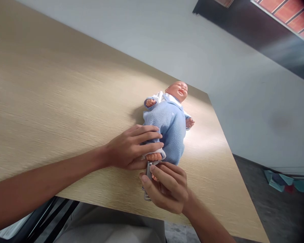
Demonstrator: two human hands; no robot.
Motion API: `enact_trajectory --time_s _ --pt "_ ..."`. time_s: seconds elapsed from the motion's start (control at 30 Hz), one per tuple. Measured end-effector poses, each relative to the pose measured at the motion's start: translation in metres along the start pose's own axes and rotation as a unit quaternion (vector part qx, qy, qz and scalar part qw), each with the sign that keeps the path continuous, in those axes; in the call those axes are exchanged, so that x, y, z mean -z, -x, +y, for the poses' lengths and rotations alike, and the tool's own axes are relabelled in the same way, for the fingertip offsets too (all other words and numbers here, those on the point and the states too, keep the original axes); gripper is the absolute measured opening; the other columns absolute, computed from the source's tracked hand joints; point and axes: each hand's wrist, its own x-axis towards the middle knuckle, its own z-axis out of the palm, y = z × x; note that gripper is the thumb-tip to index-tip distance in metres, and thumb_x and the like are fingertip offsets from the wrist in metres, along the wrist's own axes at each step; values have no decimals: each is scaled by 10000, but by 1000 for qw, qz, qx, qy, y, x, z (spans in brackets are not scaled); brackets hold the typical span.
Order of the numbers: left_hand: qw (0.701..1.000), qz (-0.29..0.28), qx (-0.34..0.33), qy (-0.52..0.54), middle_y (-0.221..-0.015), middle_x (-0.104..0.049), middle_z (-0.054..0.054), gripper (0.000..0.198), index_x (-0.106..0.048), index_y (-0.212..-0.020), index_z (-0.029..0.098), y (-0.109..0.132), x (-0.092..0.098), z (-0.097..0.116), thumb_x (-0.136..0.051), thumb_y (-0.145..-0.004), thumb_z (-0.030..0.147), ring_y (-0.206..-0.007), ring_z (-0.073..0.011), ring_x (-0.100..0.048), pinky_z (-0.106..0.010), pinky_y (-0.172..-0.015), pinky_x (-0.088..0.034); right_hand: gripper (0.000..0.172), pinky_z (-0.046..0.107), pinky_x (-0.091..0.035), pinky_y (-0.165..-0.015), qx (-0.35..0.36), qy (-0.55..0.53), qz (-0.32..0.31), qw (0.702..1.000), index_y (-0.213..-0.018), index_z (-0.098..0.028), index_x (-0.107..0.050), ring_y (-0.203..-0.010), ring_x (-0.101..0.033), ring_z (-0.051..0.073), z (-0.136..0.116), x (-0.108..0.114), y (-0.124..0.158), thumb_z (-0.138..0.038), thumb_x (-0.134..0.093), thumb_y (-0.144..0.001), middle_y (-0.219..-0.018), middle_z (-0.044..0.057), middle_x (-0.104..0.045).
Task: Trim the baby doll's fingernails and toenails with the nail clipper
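A baby doll point(164, 116) in a blue fleece suit with white sleeves lies on its back, its head away from me. My left hand point(134, 145) grips one leg of the doll, fingers over the trouser leg and thumb below, near the foot. The toes point(153, 157) of that foot show out of the white cuff. Between the thumb and fingers of my right hand point(167, 187) is a metal nail clipper point(147, 194), its upper end close to the toes. Whether the clipper touches a toe I cannot tell. My right fingers partly hide the doll's other foot.
The doll lies on a light wood table point(53, 91) whose far edge runs along a pale wall point(253, 101). Its right edge drops to a dark floor. A black chair frame point(45, 219) stands at the near left, and coloured cloths point(281, 180) are low at the right.
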Motion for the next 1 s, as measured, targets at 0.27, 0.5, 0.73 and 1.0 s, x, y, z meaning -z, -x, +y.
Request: enact_trajectory --time_s 0.27,0.5,0.73,1.0 --pt "1000 -7 0 -1 -1314 -661 -157 344 -624 -1230 145 1 0 -1 -459 -1023 366 -1327 -316 -541 -493 -1045 -506 205 280 -584 -616 14 -9 -21 1000 -883 -169 -669 -713 -606 114 2 1 5 -28 -708 -739 -1047 74 -600" --pt "1000 -12 2 -4 -1319 -659 -162 360 -618 -1244 142 1 1 -1 -480 -1022 390 -1332 -320 -540 -500 -1058 -504 259 287 -602 -656 22 -15 -47 999 -1021 -178 -696 -703 -629 113 7 8 7 -49 -664 -799 -1054 75 -662" --pt "1000 -6 8 1 -1310 -662 -158 350 -620 -1233 152 1 -1 0 -512 -1013 402 -1326 -321 -546 -503 -1052 -508 243 304 -617 -709 26 -24 -63 997 -1048 -149 -707 -729 -672 131 9 13 6 -68 -699 -820 -1024 80 -707" --pt "1000 4 6 5 -1301 -671 -157 337 -623 -1231 139 2 -3 0 -507 -1018 373 -1320 -321 -551 -500 -1049 -510 207 286 -618 -697 32 -29 -83 996 -1035 -144 -706 -727 -666 117 12 17 5 -68 -666 -846 -1040 63 -714"
